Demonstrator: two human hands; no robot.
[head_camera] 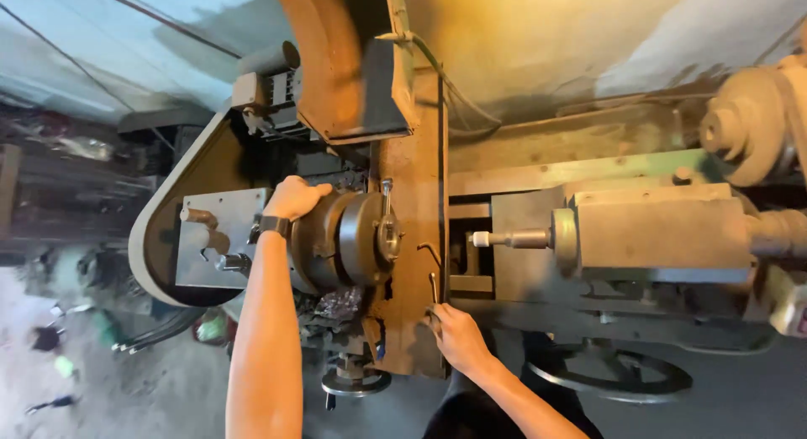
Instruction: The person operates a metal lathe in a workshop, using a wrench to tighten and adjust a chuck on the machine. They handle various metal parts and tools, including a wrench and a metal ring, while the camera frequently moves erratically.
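Lathe chuck [349, 240] sits left of centre on the machine, axis running sideways toward the tailstock [656, 233]. Left hand [296, 197] cups over its back rim, fingers curled on it. Right hand [454, 334] is lower, closed around a small lever [433, 289] below and right of the chuck.

A dim workshop is seen, lit by warm yellow light cast on a pale, stained wall [588, 35]. A dusty grey concrete floor [126, 397] is strewn with scattered debris, and cluttered dark shelving [50, 178] is glimpsed at the left.
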